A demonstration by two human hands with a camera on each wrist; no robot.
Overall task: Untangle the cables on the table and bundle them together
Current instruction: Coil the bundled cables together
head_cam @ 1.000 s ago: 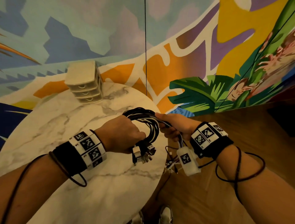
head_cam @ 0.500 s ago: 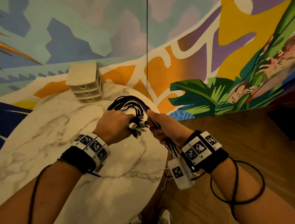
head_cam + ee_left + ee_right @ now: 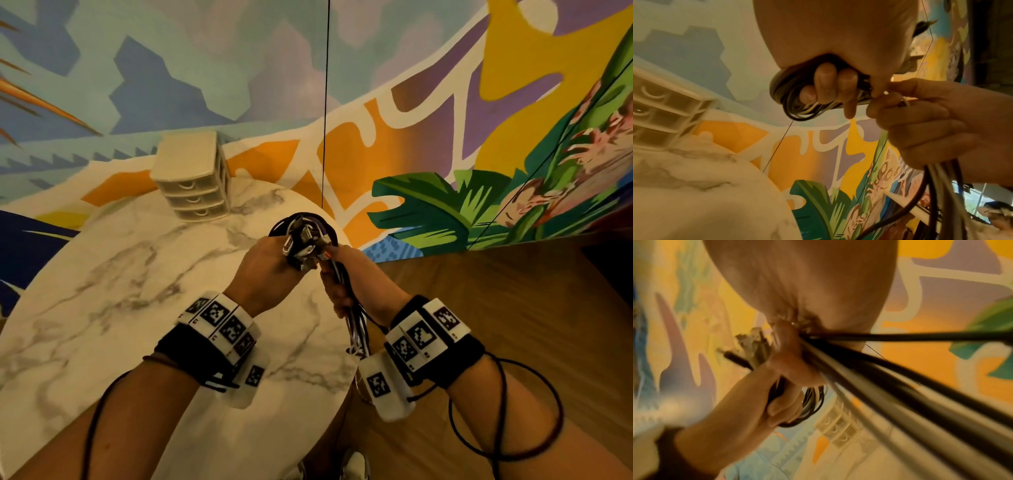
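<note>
Two bare hands are raised close together above the far right edge of a round table, both gripping the same bunch of cables. The left hand [image 3: 267, 274] has its fingers [image 3: 826, 82] curled through a coiled loop of cables [image 3: 795, 104], black and white strands wound together, held up off the table. A cluster of plugs [image 3: 303, 245] sticks out of the top of that fist, the metal ends pointing toward the viewer. The right hand [image 3: 352, 274] sits just to the right, touching the left, and is closed around the straight run of the same cables; in the right wrist view these strands [image 3: 890, 374] stream out of the fist toward the camera. From the right fist the loose lengths [image 3: 356, 329] hang down past the wrist toward the floor. Both wrists wear black bands carrying white blocks with square black-and-white markers.

Below the hands is the table [image 3: 120, 308], white marble with grey veins. At its far side, left of the hands and well apart from them, stands a small cream set of drawers [image 3: 191, 181], three drawers high. Behind it rises a bright painted wall [image 3: 428, 102] with orange, purple, blue and green leaf shapes. To the right is a wooden floor [image 3: 513, 291].
</note>
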